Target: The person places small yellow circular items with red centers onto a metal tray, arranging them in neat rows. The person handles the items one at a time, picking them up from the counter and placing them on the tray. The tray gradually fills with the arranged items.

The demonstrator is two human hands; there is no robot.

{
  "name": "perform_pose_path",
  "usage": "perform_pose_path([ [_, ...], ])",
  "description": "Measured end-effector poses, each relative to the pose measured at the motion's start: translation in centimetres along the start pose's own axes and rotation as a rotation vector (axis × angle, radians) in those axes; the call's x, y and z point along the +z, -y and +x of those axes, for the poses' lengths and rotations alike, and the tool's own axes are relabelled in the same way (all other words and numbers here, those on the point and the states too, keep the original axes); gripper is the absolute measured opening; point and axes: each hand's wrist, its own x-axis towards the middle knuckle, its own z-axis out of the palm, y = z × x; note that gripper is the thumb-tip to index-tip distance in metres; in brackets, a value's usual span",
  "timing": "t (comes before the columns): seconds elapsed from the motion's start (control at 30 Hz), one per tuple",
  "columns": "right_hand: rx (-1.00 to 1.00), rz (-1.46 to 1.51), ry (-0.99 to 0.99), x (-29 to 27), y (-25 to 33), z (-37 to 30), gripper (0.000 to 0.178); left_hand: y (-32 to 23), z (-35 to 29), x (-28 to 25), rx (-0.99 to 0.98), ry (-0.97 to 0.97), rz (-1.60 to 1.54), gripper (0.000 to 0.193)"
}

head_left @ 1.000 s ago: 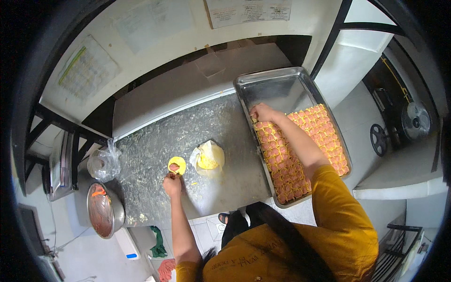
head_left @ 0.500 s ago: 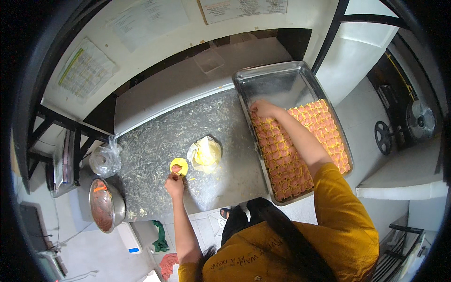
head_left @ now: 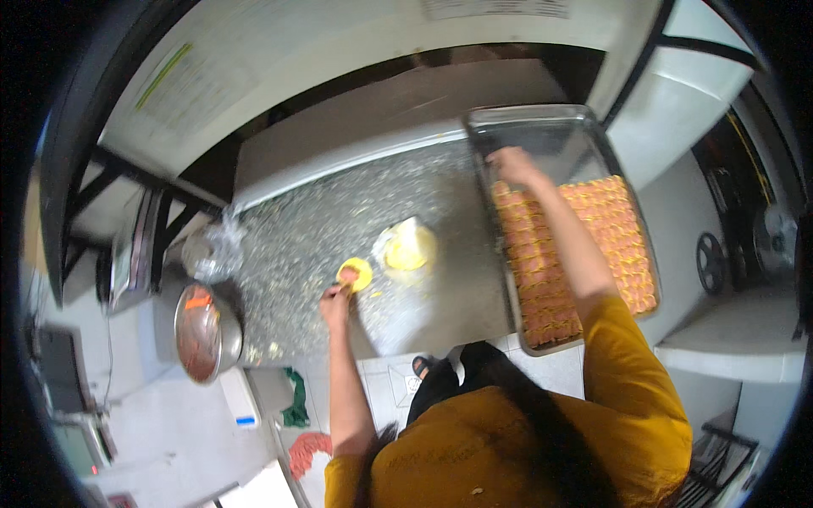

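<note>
My left hand (head_left: 335,305) pinches the edge of a round yellow dumpling wrapper (head_left: 362,269) low over the worktop, with a dab of pink meat filling on it. To its right lies a stack of yellow wrappers (head_left: 408,247) in a pale wrapping. My right hand (head_left: 513,168) reaches into a large metal tray (head_left: 542,118), just past the far left end of the rows of open-topped dumplings (head_left: 559,279). Its fingers point down and are smeared by motion, so what they hold, if anything, does not show.
At the counter's left end stands a metal bowl (head_left: 229,339) of meat filling with an orange-handled tool (head_left: 198,298). A clear plastic bag (head_left: 213,247) sits behind it. Scraps dot the speckled worktop (head_left: 305,220). A wall with papers rises at the back.
The view has shifted, so the counter sits further right and is blurred. My right hand has drawn back slightly from the dumplings' far left corner. My left hand still holds the filled wrapper.
</note>
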Motion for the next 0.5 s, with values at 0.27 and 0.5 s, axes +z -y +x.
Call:
perform_pose_path([
  [0.27, -0.372, 0.819, 0.180, 5.3, 14.9, -12.8, 0.034, 1.1, -0.2, -1.5, -0.332, 0.326, -0.743, 0.018],
  [0.5, 0.399, 1.624, 0.275, 17.9, 23.7, -16.1, 0.032, -3.3, -6.3, -2.5, -0.323, 0.623, -0.745, 0.035],
])
